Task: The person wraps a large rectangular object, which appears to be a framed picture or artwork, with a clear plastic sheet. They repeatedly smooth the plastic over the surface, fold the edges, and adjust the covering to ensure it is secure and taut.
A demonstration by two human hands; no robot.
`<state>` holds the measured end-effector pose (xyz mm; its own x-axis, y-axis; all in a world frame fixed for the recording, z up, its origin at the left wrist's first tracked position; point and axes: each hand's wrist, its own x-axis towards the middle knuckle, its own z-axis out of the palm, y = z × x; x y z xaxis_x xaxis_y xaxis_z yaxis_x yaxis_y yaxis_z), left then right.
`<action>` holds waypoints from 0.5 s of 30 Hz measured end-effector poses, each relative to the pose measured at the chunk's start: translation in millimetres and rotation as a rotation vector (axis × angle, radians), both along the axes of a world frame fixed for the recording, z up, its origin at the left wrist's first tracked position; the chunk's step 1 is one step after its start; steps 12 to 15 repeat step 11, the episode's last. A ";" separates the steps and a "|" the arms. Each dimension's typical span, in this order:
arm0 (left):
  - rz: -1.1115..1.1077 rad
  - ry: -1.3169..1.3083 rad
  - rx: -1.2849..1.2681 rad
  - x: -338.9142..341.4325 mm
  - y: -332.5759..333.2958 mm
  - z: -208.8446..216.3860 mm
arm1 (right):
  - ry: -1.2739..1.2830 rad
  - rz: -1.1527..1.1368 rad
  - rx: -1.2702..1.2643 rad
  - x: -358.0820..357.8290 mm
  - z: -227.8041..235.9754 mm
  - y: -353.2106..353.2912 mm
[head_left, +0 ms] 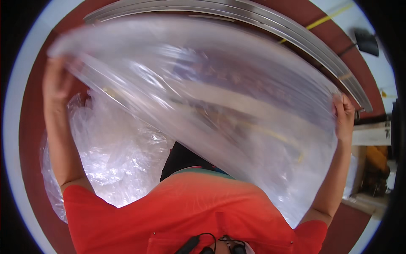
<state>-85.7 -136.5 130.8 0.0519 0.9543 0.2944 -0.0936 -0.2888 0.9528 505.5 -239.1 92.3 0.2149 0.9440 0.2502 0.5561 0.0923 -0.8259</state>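
A wide sheet of clear plastic film is stretched across in front of me between my raised arms. At its far left corner, my left hand is closed on the edge, its fingers somewhat blurred. My right hand pinches the film's right edge with thumb and fingers. The film sags between the hands, and its near edge hangs down to my waist. Dark and pale shapes show dimly through it; I cannot make out what they are.
A big heap of crumpled clear plastic lies to my left on the red floor. Long curved-looking metal rails run across the far side. Shelving with boxes stands at the right, and a black object is at the far right.
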 end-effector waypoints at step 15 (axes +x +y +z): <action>0.773 1.069 -0.186 -141.2 70.9 -163.1 | -0.734 -0.111 -0.013 -83.1 -117.5 110.0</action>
